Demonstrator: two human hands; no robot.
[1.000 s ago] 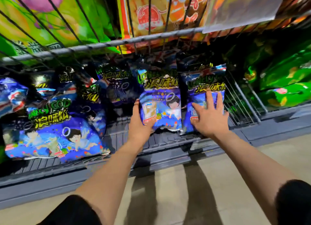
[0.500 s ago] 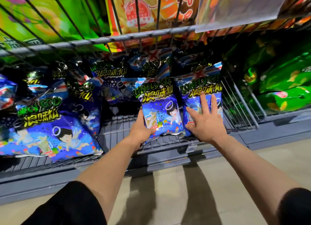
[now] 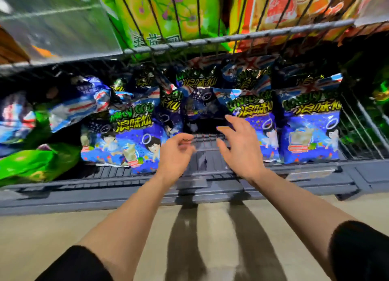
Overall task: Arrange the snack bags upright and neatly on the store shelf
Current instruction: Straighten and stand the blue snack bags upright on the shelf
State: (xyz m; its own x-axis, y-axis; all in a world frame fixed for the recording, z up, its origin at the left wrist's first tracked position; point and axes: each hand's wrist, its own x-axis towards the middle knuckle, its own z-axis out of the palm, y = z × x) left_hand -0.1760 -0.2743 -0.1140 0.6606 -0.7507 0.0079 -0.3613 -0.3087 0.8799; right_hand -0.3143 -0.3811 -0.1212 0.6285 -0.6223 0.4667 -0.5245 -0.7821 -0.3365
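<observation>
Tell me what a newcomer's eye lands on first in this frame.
Two bare hands, the left hand and right hand, hang empty over a bare gap in the shelf. Right of the gap, two blue snack bags stand upright; to the left, a blue bag leans among jumbled ones.

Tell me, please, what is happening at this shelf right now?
A person is tidying blue snack bags on the bottom shelf of a store rack. Two blue bags stand upright side by side at the right end. Both the left hand and the right hand hover empty, fingers loosely spread, over the bare gap in the middle. To the left, a slumped blue bag and a fallen green bag are not yet straightened.
</observation>
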